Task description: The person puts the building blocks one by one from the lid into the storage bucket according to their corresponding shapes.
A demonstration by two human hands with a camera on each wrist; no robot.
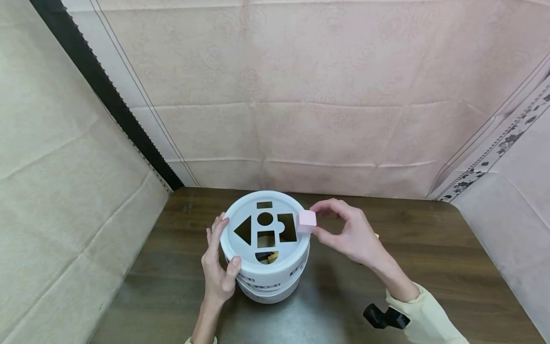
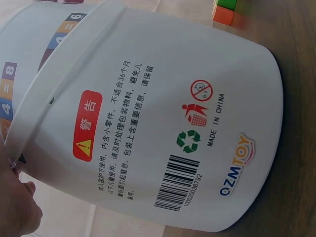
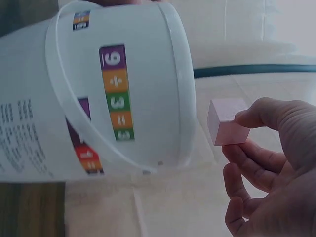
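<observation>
A white toy bucket (image 2: 148,29) stands upright on the table; its white lid (image 1: 246,205) has several shaped holes. My left hand (image 1: 218,267) holds the bucket at the lid's left edge, thumb on the front rim and fingers along the side. My right hand (image 1: 350,234) pinches a pale pink cube (image 1: 307,219) between thumb and fingertips. In the head view the cube overlaps the lid's right edge; the right wrist view shows it (image 3: 229,122) apart from the bucket. Through the front hole some wooden pieces (image 1: 272,258) show inside the bucket.
Green and orange blocks (image 2: 224,12) sit on the wooden table (image 1: 172,286) beyond the bucket. A small yellowish piece (image 1: 376,235) peeks out behind the right wrist. A black device (image 1: 386,316) is at the right sleeve. Pale cloth (image 1: 301,119) hangs around the table's back and sides.
</observation>
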